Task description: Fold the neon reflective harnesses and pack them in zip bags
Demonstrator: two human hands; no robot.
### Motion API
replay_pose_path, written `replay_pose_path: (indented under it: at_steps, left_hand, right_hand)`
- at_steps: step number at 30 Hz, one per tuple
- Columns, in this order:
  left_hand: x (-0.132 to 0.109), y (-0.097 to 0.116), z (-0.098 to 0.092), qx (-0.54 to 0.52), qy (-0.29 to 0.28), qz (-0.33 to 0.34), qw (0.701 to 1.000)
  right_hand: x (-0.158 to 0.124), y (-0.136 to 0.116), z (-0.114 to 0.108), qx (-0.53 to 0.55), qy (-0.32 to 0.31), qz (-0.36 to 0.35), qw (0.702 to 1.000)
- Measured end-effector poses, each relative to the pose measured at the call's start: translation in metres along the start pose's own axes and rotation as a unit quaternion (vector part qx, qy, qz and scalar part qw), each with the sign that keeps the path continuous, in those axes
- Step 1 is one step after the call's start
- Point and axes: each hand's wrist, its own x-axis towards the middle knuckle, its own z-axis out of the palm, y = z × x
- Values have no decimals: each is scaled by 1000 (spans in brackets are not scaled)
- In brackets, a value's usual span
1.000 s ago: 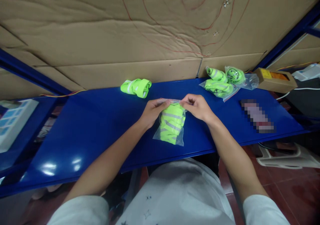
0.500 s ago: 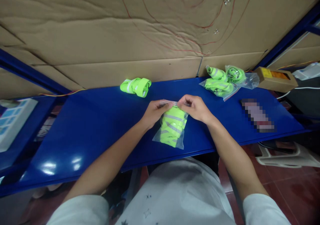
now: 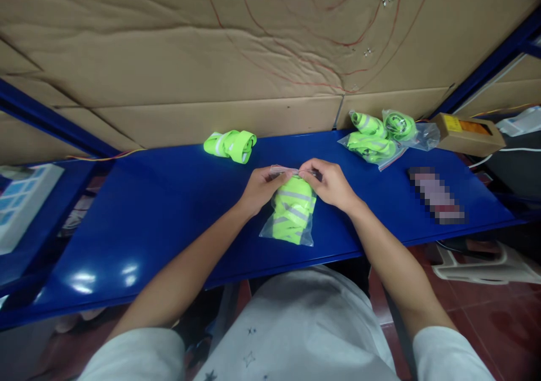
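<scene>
A clear zip bag (image 3: 267, 231) hangs between my hands over the blue table (image 3: 169, 200). Inside it is a folded neon-green strap with grey reflective stripes (image 3: 293, 212). My left hand (image 3: 261, 189) pinches the left part of the bag's top edge between thumb and fingers. At the right part of the same edge, my right hand (image 3: 329, 182) is closed in a pinch, close beside the left thumb. Whether the seal is joined cannot be made out. Behind my hands, near the cardboard, lies a rolled neon-green strap (image 3: 230, 146) without a bag.
Several neon-green straps in clear bags (image 3: 372, 144) are piled at the back right, beside a small cardboard box (image 3: 469, 134). A blurred-out flat object (image 3: 437, 195) lies on the table's right part. A cardboard wall (image 3: 169, 76) rises along the back edge.
The lower end of the bag has lifted slightly and shifted a little right. Both hands keep their pinch on its top edge, with the fingertips barely moved.
</scene>
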Motion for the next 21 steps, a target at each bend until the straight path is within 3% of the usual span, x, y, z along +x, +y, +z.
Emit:
replay_pose_path:
  at_steps: [4, 11, 16, 21]
  left_hand:
    - [1, 2, 0, -24, 0, 4, 1000]
    - [-2, -2, 0, -10, -11, 16, 1000]
    - [-5, -9, 3, 20, -28, -11, 999]
    - [0, -10, 0, -45, -70, -74, 994]
  right_hand:
    - [-1, 0, -3, -48, 5, -12, 999]
    - [-1, -6, -7, 21, 1, 18, 1000]
    - [0, -5, -3, 41, -22, 28, 999]
    - [1, 0, -6, 38, -28, 38, 998]
